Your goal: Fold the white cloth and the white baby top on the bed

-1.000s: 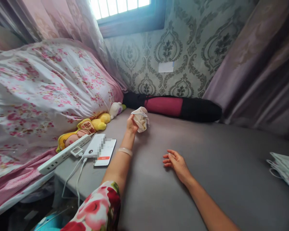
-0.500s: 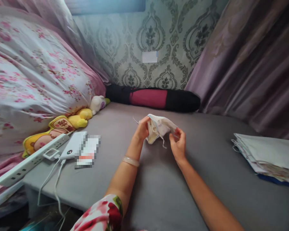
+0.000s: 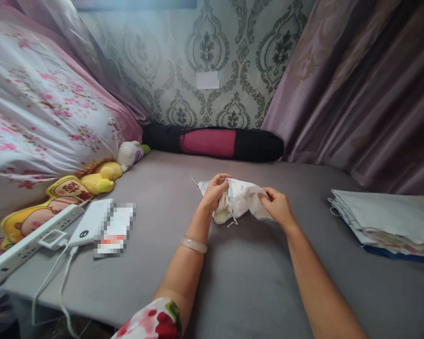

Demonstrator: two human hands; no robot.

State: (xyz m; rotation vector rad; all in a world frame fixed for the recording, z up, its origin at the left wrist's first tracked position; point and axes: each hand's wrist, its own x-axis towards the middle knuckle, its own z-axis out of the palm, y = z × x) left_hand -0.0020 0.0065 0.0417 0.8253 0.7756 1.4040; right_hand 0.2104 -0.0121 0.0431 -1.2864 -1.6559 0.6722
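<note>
A small white cloth garment (image 3: 242,195), with pale blue edging and thin tie strings, is stretched between my hands just above the grey surface (image 3: 254,282). My left hand (image 3: 216,192) is closed on its bunched, edged part, with a bracelet at the wrist. One string sticks out to the left of that hand and another hangs below the cloth. At the other end, my right hand (image 3: 277,206) pinches the cloth between thumb and fingers. Some folds inside the left hand are hidden.
A stack of folded cloths (image 3: 385,221) lies at right. On the left are a power strip (image 3: 31,245) with cables, a white power bank (image 3: 92,221), a blurred-out packet (image 3: 116,230) and plush toys (image 3: 99,179). A black and red roll bag (image 3: 212,142) lies along the wall.
My right hand has moved right and slightly down, drawing the garment out wider so its printed outer side shows. My left hand keeps its hold. The camera view has turned a little right.
</note>
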